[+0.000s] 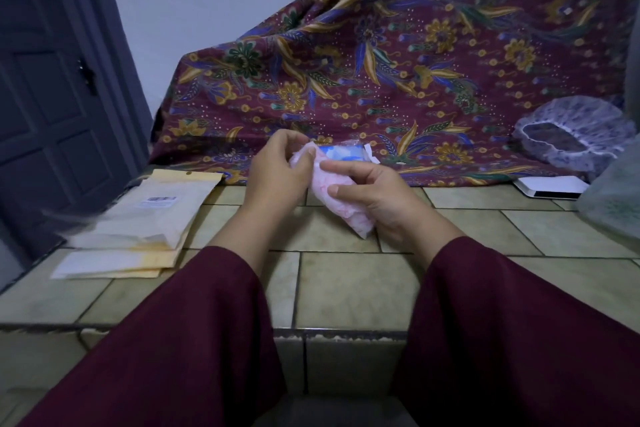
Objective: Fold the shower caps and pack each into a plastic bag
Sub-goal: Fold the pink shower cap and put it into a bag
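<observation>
Both hands' fingers holding pink folded shower cap (pixel 332 198) in clear plastic bag (pixel 346 153), left hand (pixel 277 170) pinching its top, right hand (pixel 370 198) gripping its middle, above tiled surface (pixel 346 288)

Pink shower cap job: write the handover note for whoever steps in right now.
Left hand pinches the top of the folded pink shower cap; right hand grips its middle, above the tiled counter.
The cap looks already inside a clear plastic bag, mouth unsealed.
Left to do: close this bag, then fold and pack the blue-patterned shower cap lying open far right.
Packets lie at left.
</observation>
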